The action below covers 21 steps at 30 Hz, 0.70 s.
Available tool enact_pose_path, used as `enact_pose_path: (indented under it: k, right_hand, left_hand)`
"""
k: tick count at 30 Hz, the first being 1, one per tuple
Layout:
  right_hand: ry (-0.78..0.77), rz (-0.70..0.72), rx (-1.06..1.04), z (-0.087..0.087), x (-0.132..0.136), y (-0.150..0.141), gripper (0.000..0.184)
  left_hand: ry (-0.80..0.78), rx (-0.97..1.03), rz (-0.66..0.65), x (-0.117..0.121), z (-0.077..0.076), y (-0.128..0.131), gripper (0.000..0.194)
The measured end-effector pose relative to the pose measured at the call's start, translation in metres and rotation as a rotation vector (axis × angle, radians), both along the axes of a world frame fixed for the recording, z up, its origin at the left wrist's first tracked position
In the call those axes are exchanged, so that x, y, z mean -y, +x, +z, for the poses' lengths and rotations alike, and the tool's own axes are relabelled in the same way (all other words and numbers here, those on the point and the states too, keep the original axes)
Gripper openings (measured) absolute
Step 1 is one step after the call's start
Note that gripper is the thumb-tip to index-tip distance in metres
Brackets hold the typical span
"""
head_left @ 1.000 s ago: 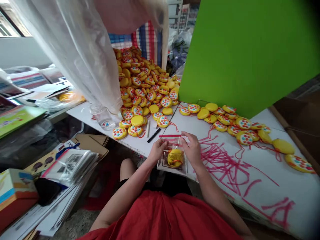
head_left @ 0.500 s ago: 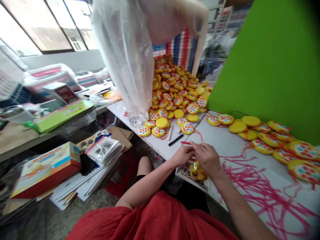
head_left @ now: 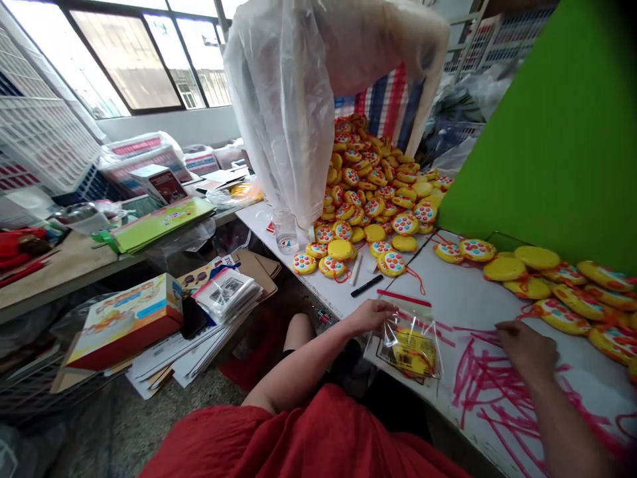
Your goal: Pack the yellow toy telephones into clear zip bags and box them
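My left hand [head_left: 374, 316] is closed on the upper left part of a clear plastic bag [head_left: 428, 358] at the table's front edge. Inside the bag lie a yellow piece [head_left: 413, 346] and a dark-bordered card, partly hidden by glare. A red strip [head_left: 404, 298] runs along the bag's top. To the right, my right hand [head_left: 530, 352] hovers over a tangle of thin pink strips [head_left: 480, 382], fingertips drawn together beside one strip's end. Whether the fingers grip anything is unclear.
Beyond my hands rises a heap of yellow dotted toys [head_left: 373, 179], spilling from a plastic-draped striped sack. More toys [head_left: 562, 312] line the right side by a green panel [head_left: 547, 133]. A black marker [head_left: 367, 286] and a clear jar [head_left: 285, 232] stand nearer. Left are boxes [head_left: 129, 318].
My right hand has left the bag and moved right, over the pink strips. The left hand stays at the bag, which now shows more fully. The head view has turned slightly left.
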State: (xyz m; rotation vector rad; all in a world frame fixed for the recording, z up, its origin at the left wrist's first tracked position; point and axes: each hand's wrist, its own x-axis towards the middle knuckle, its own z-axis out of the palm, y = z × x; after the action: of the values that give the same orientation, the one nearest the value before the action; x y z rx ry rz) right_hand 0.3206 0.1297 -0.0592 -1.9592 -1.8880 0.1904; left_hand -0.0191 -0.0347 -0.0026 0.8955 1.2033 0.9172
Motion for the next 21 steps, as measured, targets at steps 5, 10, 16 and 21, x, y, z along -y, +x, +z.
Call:
enact_pose_path:
  k: [5, 10, 16, 21]
  right_hand:
    - [-0.093, 0.042, 0.192, 0.010, 0.012, 0.022, 0.035]
    - [0.273, 0.149, -0.039, 0.041, 0.044, -0.008, 0.038]
    - [-0.409, 0.448, -0.682, 0.056, 0.102, -0.080, 0.050]
    - [-0.446, 0.407, -0.958, 0.057, 0.123, -0.099, 0.048]
  left_hand:
    - [-0.008, 0.072, -0.002, 0.002, -0.006, 0.000, 0.032]
    - [0.000, 0.111, 0.052, 0.003, -0.016, 0.011, 0.030]
    - [0.051, 0.216, 0.021, 0.004, -0.007, 0.017, 0.042]
    - [0.099, 0.242, -0.004, 0.005, 0.005, 0.010, 0.041]
